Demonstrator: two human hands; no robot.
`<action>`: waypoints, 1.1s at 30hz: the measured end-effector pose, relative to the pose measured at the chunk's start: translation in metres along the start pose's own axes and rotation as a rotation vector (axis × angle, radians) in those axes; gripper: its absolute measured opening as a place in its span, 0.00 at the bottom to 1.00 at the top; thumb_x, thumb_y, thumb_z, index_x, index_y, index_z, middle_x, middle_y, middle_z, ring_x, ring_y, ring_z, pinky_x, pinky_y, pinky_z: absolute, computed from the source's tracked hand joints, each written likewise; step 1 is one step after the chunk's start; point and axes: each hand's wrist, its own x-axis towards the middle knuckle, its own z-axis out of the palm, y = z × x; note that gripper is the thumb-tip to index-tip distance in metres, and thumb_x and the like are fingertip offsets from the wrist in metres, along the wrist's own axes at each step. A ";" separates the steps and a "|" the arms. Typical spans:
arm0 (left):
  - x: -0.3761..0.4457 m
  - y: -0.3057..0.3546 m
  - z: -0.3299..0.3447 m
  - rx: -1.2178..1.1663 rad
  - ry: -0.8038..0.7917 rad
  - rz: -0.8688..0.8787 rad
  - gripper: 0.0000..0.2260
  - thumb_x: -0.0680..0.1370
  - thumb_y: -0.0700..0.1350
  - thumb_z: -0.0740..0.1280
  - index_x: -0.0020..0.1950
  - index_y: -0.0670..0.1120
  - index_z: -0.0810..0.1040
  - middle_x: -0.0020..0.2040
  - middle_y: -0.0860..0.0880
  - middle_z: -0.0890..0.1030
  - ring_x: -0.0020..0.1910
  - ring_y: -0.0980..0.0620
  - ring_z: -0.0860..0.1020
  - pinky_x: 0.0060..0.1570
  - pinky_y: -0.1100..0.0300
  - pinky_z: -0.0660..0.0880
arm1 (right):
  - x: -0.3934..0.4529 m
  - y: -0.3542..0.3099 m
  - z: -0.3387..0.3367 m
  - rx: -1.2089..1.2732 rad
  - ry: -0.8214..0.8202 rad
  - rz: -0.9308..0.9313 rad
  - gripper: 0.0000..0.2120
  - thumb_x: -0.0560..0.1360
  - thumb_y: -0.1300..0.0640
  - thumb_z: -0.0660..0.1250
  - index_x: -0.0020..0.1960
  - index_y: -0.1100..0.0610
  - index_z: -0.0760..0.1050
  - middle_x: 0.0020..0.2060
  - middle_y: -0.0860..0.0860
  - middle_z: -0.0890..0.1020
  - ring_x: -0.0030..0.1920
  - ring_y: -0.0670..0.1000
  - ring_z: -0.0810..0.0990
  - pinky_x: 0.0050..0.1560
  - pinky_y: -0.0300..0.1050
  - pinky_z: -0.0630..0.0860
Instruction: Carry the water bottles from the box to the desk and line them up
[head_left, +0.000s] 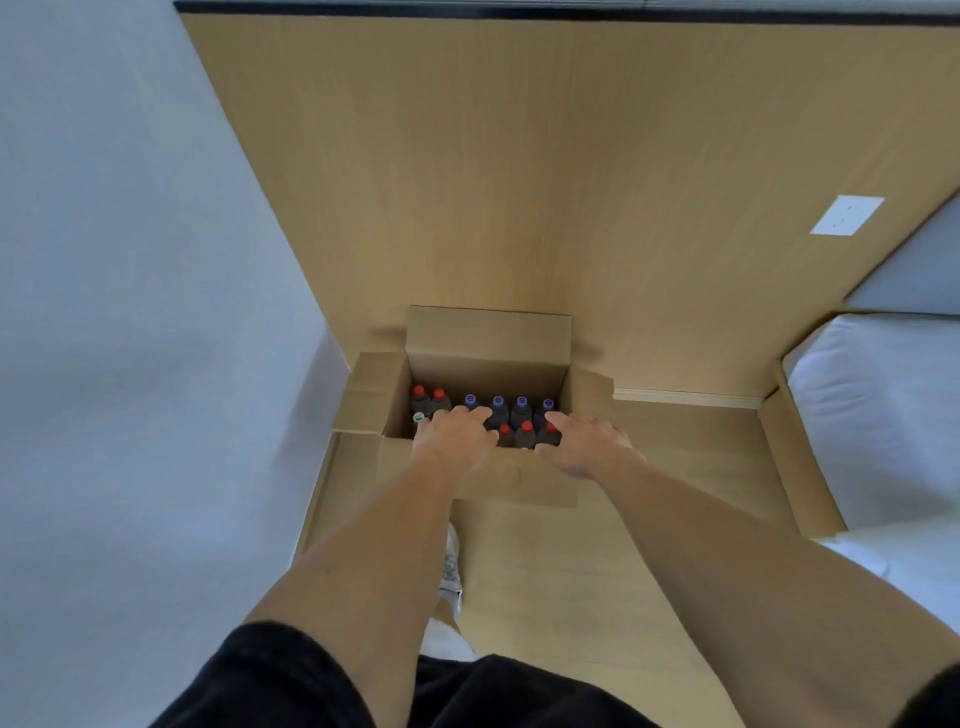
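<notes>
An open cardboard box stands on the wooden floor against the wood-panelled wall. Several dark water bottles stand upright in it: red-capped bottles in the near row and at the far left, purple-capped bottles in the far row, and one white-and-green cap at the left. My left hand lies over the bottle tops in the left half and hides what is under it. My right hand reaches in at the right end, its thumb and forefinger around a red-capped bottle. No desk is in view.
A grey wall runs along the left. At the right stands a bed with white bedding and a wooden frame. A white socket plate sits on the panelled wall. My shoe is on the floor just before the box.
</notes>
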 end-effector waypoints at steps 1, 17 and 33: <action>0.020 -0.002 -0.005 0.003 -0.015 0.014 0.21 0.82 0.55 0.56 0.75 0.54 0.67 0.70 0.45 0.73 0.68 0.40 0.71 0.65 0.42 0.67 | 0.016 -0.003 -0.007 0.005 -0.006 0.016 0.31 0.80 0.37 0.57 0.79 0.45 0.57 0.73 0.54 0.69 0.73 0.59 0.67 0.70 0.56 0.66; 0.246 -0.063 -0.059 0.037 -0.232 0.109 0.22 0.83 0.55 0.56 0.77 0.54 0.65 0.72 0.45 0.72 0.69 0.38 0.71 0.65 0.44 0.68 | 0.226 -0.045 -0.046 0.143 -0.141 0.139 0.33 0.78 0.35 0.59 0.79 0.45 0.59 0.72 0.55 0.71 0.70 0.60 0.70 0.69 0.55 0.70; 0.385 -0.136 0.103 0.004 -0.441 -0.022 0.24 0.83 0.52 0.60 0.79 0.53 0.62 0.74 0.45 0.69 0.72 0.41 0.68 0.68 0.45 0.69 | 0.407 -0.035 0.114 0.193 -0.403 -0.044 0.30 0.80 0.42 0.63 0.79 0.44 0.59 0.75 0.51 0.67 0.73 0.58 0.68 0.70 0.56 0.69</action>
